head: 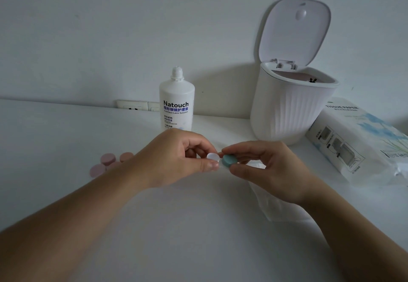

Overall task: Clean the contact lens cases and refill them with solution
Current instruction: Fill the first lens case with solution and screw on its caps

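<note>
Left hand (176,158) pinching the white cap (213,156), right hand (265,166) pinching the teal cap (228,160), lens case raised over the tissue (276,206), likely for unscrewing above any drips, solution bottle (177,102) and open bin (291,105) behind, pink cases (108,162) left.

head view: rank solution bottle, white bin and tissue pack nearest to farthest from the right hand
From the right hand:
1. white bin, just behind it.
2. tissue pack, on its right side.
3. solution bottle, behind the left hand; close to the tissue pack's rank.
</note>
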Demonstrator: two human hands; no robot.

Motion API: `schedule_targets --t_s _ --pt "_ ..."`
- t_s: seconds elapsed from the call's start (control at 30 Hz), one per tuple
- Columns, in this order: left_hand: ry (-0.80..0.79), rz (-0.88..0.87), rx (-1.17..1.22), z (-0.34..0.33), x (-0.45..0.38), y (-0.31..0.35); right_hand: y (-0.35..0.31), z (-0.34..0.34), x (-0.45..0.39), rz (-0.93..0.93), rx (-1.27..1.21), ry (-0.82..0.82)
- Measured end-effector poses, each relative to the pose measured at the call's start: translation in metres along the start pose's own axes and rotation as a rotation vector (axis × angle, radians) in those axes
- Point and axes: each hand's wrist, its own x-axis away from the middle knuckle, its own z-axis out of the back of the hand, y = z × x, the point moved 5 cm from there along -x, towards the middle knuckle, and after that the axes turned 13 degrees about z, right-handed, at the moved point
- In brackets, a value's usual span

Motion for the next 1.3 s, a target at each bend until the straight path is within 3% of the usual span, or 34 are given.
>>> schedule_targets --t_s 0.83,1.0,1.3 --pt "-0.021 -0.015 -0.009 -0.0029 -0.0002 -0.0013 0.0002 -0.0051 -0.0011 -0.062 0.051 0.076" --pt "-0.003 -0.011 -0.014 -0.0018 -0.0007 -0.0017 0.0034 -0.0028 0.0017 -0.072 0.021 -0.021" --pt "-0.014 -0.018 -0.013 -0.0017 0.0001 0.0005 0.0028 -0.0032 -0.0004 -0.085 -0.052 0.075"
